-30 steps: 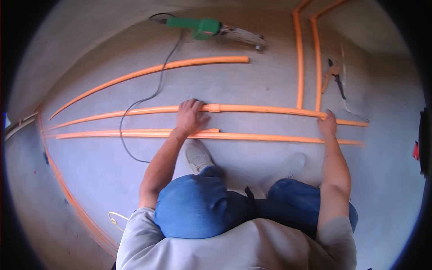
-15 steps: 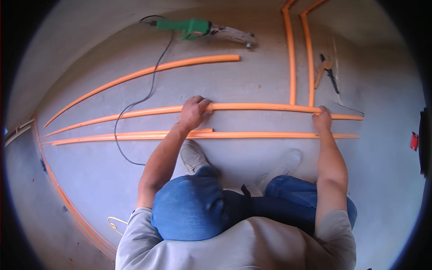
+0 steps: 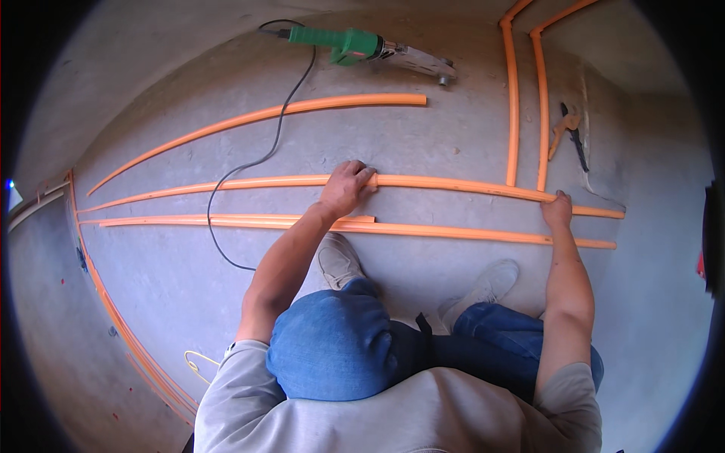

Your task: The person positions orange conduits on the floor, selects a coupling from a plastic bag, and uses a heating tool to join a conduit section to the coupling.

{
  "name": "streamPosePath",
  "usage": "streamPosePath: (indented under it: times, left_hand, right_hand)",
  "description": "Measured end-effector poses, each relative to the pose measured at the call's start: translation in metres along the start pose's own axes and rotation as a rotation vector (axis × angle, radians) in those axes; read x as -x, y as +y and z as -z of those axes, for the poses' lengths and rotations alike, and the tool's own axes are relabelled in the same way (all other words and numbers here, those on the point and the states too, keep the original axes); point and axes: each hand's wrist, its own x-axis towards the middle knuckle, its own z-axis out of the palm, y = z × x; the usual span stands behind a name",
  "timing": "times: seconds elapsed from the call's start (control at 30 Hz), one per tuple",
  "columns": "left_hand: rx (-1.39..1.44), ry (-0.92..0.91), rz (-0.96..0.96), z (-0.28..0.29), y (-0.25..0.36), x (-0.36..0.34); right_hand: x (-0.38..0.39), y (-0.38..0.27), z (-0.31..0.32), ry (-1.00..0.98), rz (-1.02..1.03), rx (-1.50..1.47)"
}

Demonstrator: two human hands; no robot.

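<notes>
A long orange pipe (image 3: 453,183) runs across the floor in front of me. My left hand (image 3: 349,187) is closed over it near the middle, fingers curled around the far side. Farther right, my right hand (image 3: 557,209) grips the same pipe near its right end, thumb and fingers around it. Two orange pipes (image 3: 512,113) run away from me, their near ends at or very close to the held pipe, left of my right hand. Closer to my feet lies another long orange pipe (image 3: 461,232), with a shorter one beside its left part.
Beyond the pipes lies a green pipe welding tool (image 3: 332,39) with a metal heating plate; its dark cable (image 3: 281,124) crosses two pipes. A separate orange pipe (image 3: 355,100) lies nearer. At right rests a pipe cutter (image 3: 574,134). More orange pipes (image 3: 113,306) follow the left wall.
The whole view has shifted and tilted slightly, so the floor things appear farther right. Both hands keep their hold at about the same spots on the pipe.
</notes>
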Motion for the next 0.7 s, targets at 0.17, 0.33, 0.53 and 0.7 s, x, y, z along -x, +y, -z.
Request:
streamPosePath:
  times: [0.17,0.33,0.53,0.7]
  left_hand:
    - [-0.004,0.029,-0.032,-0.004,-0.004,0.001]
    - [0.011,0.016,-0.063,-0.005,-0.008,-0.001]
    - [0.032,0.009,-0.063,-0.006,-0.009,-0.001]
    - [0.045,0.027,-0.060,-0.006,-0.004,-0.003]
  right_hand:
    - [-0.010,0.002,-0.006,-0.056,-0.007,-0.029]
    - [-0.010,0.000,-0.008,-0.081,-0.024,0.004]
    - [-0.015,0.003,-0.013,-0.061,-0.011,-0.028]
    - [-0.017,0.011,-0.015,-0.075,0.050,-0.039]
